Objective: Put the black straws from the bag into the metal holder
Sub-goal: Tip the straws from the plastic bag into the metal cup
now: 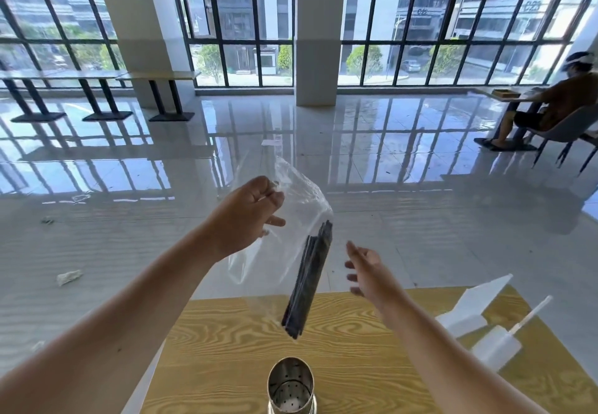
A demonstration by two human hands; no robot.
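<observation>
My left hand (247,214) pinches the top of a clear plastic bag (299,200) and holds it up above the wooden table (356,349). A bundle of black straws (309,279) hangs tilted inside the bag, its lower end over the table. To the right of the bag, my right hand (364,266) is open with fingers spread, apart from the plastic. The metal holder (291,386), a perforated steel cup, stands upright at the table's near edge, below the straws, with no straws visible inside.
Two white plastic pieces (479,313) lie on the table's right side. A scrap of white paper (68,277) lies on the floor at left. A seated person (550,103) is at a far table on the right. Tables stand by the windows at the far left.
</observation>
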